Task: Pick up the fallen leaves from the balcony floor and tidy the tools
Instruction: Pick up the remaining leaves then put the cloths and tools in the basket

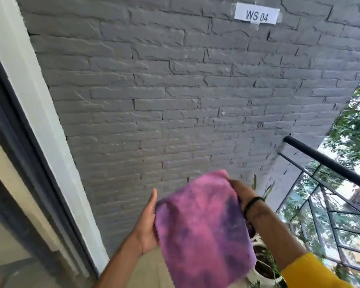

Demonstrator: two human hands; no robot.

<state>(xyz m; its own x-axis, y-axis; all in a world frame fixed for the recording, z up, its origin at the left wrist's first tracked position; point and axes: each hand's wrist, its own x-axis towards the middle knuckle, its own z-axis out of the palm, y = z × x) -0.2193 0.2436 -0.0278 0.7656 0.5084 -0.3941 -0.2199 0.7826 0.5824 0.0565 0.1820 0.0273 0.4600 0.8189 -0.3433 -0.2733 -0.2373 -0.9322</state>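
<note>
Head view: both hands hold up a pink-purple cloth (202, 229) in front of the grey brick wall (175, 90). The left hand (147, 223) lies flat against the cloth's left edge, fingers straight; the right hand (242, 196) grips its upper right corner (a black band sits on that wrist). Below the cloth, white pots (264, 273) peek out. No leaves or floor show, so progress cannot be judged; tidying seems underway.
</note>
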